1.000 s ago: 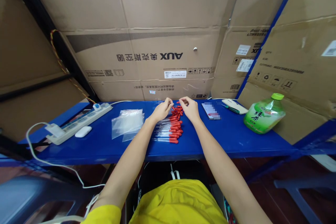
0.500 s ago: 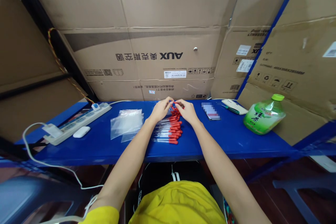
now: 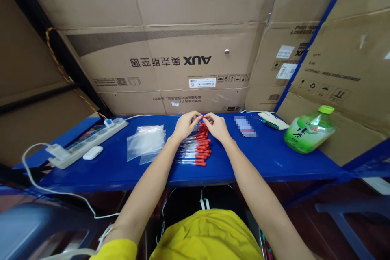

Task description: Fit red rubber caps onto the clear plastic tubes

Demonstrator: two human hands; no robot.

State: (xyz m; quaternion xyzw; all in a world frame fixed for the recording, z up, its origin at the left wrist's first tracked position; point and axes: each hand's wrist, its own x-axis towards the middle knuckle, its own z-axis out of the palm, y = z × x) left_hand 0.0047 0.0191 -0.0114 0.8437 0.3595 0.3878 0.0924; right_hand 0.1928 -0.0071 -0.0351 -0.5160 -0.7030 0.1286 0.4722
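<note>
Soft, moderately bright light spreads evenly over the cardboard towards 12 o'clock and the bench, while the space under the bench, at 6 o'clock, sinks into shadow. Pale glare clouds the plastic bags at 8 o'clock; fine highlights streak the red-ended droppers. Pixelation masks the phone at 3 o'clock. Wide-angle distortion stretches the edges, and the stool at 8 o'clock looks blurred.
</note>
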